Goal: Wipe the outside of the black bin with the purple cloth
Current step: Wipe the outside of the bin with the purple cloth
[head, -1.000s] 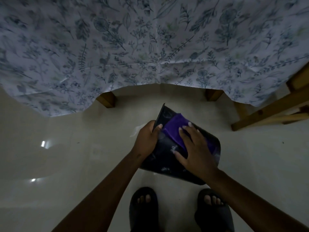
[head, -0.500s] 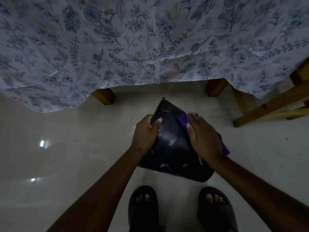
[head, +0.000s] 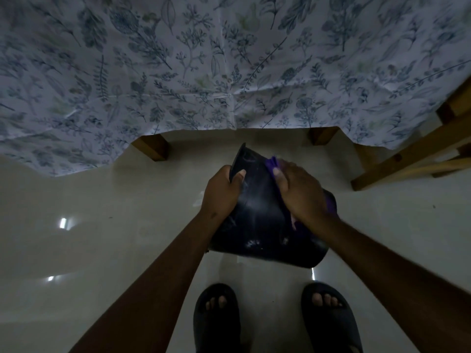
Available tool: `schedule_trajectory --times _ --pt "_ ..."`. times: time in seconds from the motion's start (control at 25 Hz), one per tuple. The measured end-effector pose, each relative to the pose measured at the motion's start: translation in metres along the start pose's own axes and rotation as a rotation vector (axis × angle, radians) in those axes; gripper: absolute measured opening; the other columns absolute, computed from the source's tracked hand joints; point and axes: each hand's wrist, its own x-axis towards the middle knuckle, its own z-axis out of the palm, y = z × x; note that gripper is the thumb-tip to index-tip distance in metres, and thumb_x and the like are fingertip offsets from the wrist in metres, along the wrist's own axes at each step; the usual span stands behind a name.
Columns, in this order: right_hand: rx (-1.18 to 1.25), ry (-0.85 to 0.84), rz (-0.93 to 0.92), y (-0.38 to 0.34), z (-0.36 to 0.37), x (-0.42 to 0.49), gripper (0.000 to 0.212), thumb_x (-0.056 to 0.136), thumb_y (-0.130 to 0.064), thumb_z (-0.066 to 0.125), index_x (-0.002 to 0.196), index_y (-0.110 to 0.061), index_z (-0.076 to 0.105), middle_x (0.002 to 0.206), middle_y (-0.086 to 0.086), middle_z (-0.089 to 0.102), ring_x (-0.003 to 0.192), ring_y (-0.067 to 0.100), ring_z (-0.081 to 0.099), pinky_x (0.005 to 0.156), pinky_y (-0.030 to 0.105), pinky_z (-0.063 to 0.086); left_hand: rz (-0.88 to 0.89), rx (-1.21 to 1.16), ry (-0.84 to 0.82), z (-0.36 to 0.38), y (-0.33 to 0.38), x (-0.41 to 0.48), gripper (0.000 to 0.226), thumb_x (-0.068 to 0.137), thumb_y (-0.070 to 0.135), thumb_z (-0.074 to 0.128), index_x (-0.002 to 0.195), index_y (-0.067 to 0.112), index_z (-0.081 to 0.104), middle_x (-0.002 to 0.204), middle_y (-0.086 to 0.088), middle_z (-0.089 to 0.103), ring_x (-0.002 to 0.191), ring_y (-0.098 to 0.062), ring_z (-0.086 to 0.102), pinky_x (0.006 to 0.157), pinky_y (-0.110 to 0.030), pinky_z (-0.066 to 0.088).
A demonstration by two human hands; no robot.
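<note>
Head view, dim light: black bin (head: 257, 225) held tilted over glossy pale floor (head: 102, 225), open end pointing away toward table, base toward feet. Left hand (head: 221, 194) closed around bin's left side near rim, thumb lying across outer wall. Right hand (head: 299, 193) curled down on purple cloth (head: 271, 164), pressing it to bin's upper right side; cloth mostly hidden under that hand, only bits showing past fingertips and at right edge by wrist. Floral tablecloth (head: 229, 59) hanging across whole top, covering tabletop; wooden table legs (head: 153, 149) poking out just below its hem, one left and one right of bin's far end. Wooden chair frame (head: 407, 154) at right, well apart from bin. Dark slide sandals (head: 216, 319) at bottom edge, toes showing, bin base just above and between them. Small light reflections on floor at left. Right forearm blocks bin's lower right side. Versus half a second ago: right hand slid further up toward rim, less cloth visible, bin grip on left unchanged, tablecloth sits a bit lower in frame. A second ago cloth lay spread flat on top with fingers splayed over it.
</note>
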Motion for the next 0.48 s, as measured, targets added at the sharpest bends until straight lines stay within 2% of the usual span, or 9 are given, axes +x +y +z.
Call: schedule_trajectory --times 0.12,0.2,0.28,0.36,0.4,0.48 --pt "-0.214 -0.015 -0.315 -0.014 0.02 -0.087 0.062 0.097 -0.048 0.032 0.152 -0.029 0.011 0.162 0.005 0.012 0.149 0.03 0.007 0.118 0.049 0.014 -0.029 -0.008 -0.046 0.0 0.005 0.011 0.029 0.097 0.033 0.048 0.096 0.006 0.06 0.091 -0.01 0.066 0.084 -0.024 0.061 0.07 -0.03 0.045" --pt "-0.237 -0.014 -0.435 -0.012 0.029 -0.115 0.062 0.095 -0.04 0.038 0.152 -0.031 0.013 0.162 0.002 0.01 0.149 0.028 0.003 0.118 0.05 0.012 0.005 -0.004 -0.05 0.0 0.004 0.01 0.029 0.097 0.032 0.046 0.1 0.006 0.059 0.095 -0.011 0.066 0.087 -0.025 0.062 0.074 -0.032 0.047" --pt "-0.153 0.027 -0.357 -0.011 0.017 -0.082 0.059 0.094 -0.03 0.039 0.15 -0.03 0.021 0.16 0.001 0.018 0.149 0.025 0.011 0.117 0.046 0.016 0.035 -0.002 -0.063 -0.001 0.003 0.004 0.029 0.099 0.032 0.044 0.101 0.006 0.058 0.095 -0.009 0.065 0.087 -0.023 0.061 0.069 -0.025 0.045" --pt "-0.004 0.03 -0.152 -0.012 0.002 -0.024 0.05 0.097 -0.026 0.036 0.147 -0.024 0.032 0.153 0.005 0.037 0.141 0.024 0.033 0.112 0.041 0.029 0.032 -0.008 -0.068 -0.001 0.0 0.001 0.028 0.099 0.032 0.044 0.101 0.007 0.057 0.095 -0.007 0.065 0.086 -0.021 0.061 0.064 -0.022 0.043" --pt "0.091 -0.026 -0.07 -0.01 -0.007 0.003 0.046 0.1 -0.029 0.032 0.144 -0.022 0.037 0.148 0.007 0.045 0.134 0.024 0.042 0.109 0.04 0.034 0.03 -0.015 -0.067 -0.001 -0.001 -0.001 0.028 0.099 0.032 0.044 0.1 0.007 0.057 0.095 -0.007 0.066 0.085 -0.02 0.061 0.065 -0.024 0.043" --pt "0.128 -0.088 -0.022 -0.007 -0.008 0.017 0.049 0.101 -0.04 0.027 0.145 -0.022 0.036 0.147 0.009 0.046 0.133 0.027 0.044 0.108 0.04 0.035 0.024 0.0 -0.063 -0.002 -0.002 -0.001 0.028 0.099 0.033 0.044 0.096 0.008 0.058 0.094 -0.008 0.068 0.082 -0.02 0.061 0.065 -0.025 0.042"
